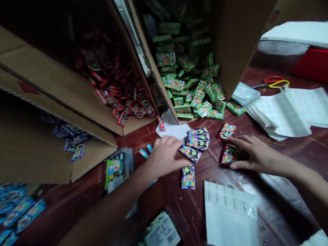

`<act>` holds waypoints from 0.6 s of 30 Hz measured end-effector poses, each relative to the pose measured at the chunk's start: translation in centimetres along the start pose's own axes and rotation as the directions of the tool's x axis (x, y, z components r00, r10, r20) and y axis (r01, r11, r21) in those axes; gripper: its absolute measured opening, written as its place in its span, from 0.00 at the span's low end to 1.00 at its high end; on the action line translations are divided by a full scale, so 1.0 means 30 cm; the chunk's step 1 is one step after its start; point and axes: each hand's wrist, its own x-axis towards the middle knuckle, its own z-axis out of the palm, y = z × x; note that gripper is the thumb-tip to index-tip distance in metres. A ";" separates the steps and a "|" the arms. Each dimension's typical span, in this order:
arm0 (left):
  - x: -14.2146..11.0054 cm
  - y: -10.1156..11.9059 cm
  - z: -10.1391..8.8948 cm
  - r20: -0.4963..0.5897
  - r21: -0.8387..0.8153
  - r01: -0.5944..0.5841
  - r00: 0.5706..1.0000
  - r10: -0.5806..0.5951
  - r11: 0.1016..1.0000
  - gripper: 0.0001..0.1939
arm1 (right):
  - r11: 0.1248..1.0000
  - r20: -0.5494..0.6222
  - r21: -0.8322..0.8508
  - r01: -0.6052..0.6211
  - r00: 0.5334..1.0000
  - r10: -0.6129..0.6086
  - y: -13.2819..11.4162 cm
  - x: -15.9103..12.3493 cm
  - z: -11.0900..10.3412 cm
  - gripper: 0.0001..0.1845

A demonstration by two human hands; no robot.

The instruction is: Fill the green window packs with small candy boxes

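My left hand (165,155) reaches over the table with thumb and fingers apart, at the left edge of a fanned group of small purple boxes (199,140). Another purple box (188,177) lies just below its thumb. Small blue boxes (143,153) lie partly behind this hand. My right hand (252,155) has thumb and fingers around the near end of a small red box (229,153), which rests on the table. A second red box (227,130) lies just beyond it, by the index fingertip.
Cardboard cartons hold heaps of red boxes (122,103), green boxes (198,96) and purple boxes (78,141). Blue boxes (23,212) lie at far left. A label sheet (230,221), dark printed packages (162,233), paper sheets (288,112) and scissors (276,82) lie around.
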 end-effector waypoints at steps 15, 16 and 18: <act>0.300 0.380 0.118 0.006 0.037 -0.374 0.927 0.374 0.927 0.12 | 0.919 -0.008 -0.255 -0.302 0.951 0.310 -0.087 0.523 -0.095 0.23; 0.316 0.385 0.125 0.037 0.024 -0.371 0.928 0.370 0.928 0.14 | 0.911 0.012 -0.265 -0.315 0.944 0.330 -0.083 0.526 -0.092 0.22; 0.350 0.378 0.132 0.101 -0.006 -0.377 0.921 0.376 0.926 0.18 | 0.896 0.036 -0.281 -0.344 0.929 0.368 -0.078 0.509 -0.104 0.23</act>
